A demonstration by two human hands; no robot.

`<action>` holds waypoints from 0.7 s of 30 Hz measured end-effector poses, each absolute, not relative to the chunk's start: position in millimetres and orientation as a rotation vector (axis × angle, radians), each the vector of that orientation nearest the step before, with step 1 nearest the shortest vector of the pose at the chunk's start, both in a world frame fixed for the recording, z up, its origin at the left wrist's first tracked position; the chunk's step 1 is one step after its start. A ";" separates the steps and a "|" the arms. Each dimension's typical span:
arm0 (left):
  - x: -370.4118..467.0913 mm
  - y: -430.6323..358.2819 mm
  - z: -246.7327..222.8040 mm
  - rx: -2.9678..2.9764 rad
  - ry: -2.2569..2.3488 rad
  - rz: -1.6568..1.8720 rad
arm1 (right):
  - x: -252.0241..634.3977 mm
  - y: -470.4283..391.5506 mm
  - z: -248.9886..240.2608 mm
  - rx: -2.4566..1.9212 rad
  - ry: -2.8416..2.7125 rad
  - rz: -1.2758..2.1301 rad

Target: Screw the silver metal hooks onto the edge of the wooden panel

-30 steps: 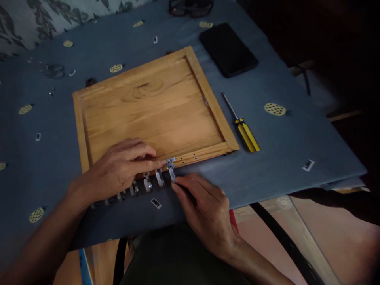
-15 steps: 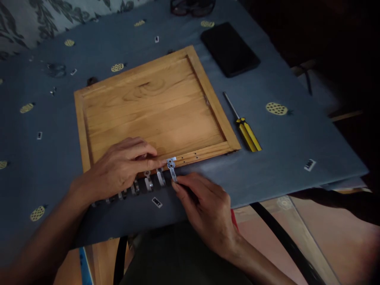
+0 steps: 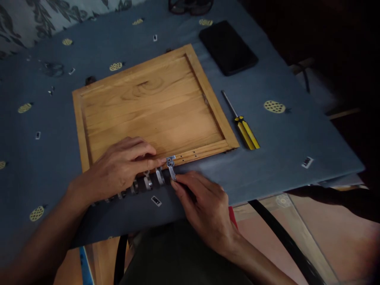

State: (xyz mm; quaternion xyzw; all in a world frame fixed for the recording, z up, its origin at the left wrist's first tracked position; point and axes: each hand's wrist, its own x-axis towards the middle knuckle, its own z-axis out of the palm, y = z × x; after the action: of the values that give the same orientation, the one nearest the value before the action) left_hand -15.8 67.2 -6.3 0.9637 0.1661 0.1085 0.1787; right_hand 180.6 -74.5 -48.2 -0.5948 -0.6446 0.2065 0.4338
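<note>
A framed wooden panel lies flat on the table. My right hand pinches the curved lower end of a small metal hook, whose plate with two holes rests on the panel's near edge. Against that plate's left side rests the index fingertip of my left hand; the hand lies over the frame with its fingers stretched out. Several similar metal hooks stick out in a row along the near edge, partly hidden under my left hand. Small dark holes show in the frame to the right of the held hook.
A yellow-handled screwdriver lies right of the panel, with a black phone-like slab behind it. Dark-framed glasses lie at the back. Small shiny bits are at the left on the blue pineapple-print tablecloth.
The whole view has shifted slightly. Both hands keep the same hold, and the hook stays in nearly the same place on the panel's edge.
</note>
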 end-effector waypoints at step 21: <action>-8.1 66.2 4.6 2.873 0.383 0.327 | 182.8 -73.7 -46.9 -1.484 -1.618 0.562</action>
State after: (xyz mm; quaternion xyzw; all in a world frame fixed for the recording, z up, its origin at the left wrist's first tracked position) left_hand -8.1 66.2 4.6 0.9787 0.1306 0.1114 0.1123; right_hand 182.8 -73.7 -46.9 -0.5929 -0.6468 0.2247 0.4238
